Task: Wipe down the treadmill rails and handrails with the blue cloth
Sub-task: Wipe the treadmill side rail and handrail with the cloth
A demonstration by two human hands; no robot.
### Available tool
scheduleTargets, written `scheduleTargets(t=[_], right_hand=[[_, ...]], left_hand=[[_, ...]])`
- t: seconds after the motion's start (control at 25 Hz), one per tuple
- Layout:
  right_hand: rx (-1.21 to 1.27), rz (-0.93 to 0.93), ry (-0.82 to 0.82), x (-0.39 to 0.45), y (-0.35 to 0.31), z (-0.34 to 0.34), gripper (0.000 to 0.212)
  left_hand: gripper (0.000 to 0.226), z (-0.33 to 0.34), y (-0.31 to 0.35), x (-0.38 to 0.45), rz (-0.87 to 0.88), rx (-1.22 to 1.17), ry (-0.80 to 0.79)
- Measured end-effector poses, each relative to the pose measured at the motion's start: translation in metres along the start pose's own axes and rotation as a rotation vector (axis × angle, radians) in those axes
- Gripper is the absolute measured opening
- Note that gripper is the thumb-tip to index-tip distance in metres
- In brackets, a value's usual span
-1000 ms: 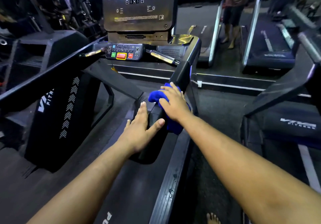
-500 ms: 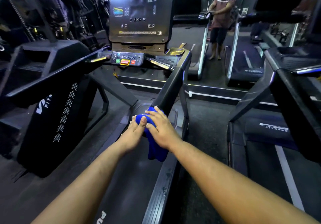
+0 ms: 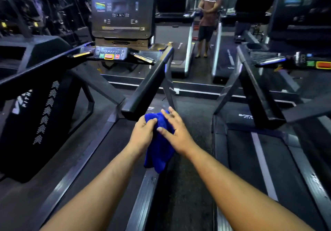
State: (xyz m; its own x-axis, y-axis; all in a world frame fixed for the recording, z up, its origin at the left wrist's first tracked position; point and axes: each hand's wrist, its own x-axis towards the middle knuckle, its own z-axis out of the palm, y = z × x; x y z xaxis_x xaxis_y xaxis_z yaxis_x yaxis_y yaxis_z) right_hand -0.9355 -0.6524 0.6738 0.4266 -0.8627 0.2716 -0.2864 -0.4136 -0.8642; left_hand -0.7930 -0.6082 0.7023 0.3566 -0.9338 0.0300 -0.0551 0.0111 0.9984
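Between wipes: blue cloth [image 3: 159,141] held clear, just below right handrail [image 3: 148,89] end. Left hand [image 3: 143,134] grip clenched on cloth; right hand [image 3: 176,132] released, fingers resting against it. Next, likely: refold, resume along side rail [image 3: 143,195].

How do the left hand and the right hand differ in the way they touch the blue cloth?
The left hand has its fingers curled round the blue cloth, gripping its top; the right hand lies on it with straight, spread fingers. The left hand is at the cloth's left side, the right hand at its right. Both touch the cloth, which hangs off the handrail.
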Motion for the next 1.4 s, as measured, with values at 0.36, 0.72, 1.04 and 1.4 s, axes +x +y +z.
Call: scheduleTargets(t=[0.36, 0.72, 1.04, 1.4], right_hand=[[0.471, 0.272, 0.541, -0.05, 0.008, -0.093, 0.027], [-0.126, 0.411, 0.923, -0.084, 0.021, -0.158, 0.028], [-0.627, 0.364, 1.091, -0.051, 0.015, -0.271, 0.039], [-1.263, 0.736, 0.466, -0.015, 0.11, -0.268, 0.077]], left_hand=[[0.035, 0.083, 0.012, 0.007, -0.123, -0.089, -0.469], [0.022, 0.167, 0.006, 0.035, -0.199, -0.204, -0.9], [0.051, 0.29, 0.027, 0.078, 0.109, -0.081, -0.815], [0.06, 0.372, -0.02, 0.159, 0.434, 0.567, -0.864]])
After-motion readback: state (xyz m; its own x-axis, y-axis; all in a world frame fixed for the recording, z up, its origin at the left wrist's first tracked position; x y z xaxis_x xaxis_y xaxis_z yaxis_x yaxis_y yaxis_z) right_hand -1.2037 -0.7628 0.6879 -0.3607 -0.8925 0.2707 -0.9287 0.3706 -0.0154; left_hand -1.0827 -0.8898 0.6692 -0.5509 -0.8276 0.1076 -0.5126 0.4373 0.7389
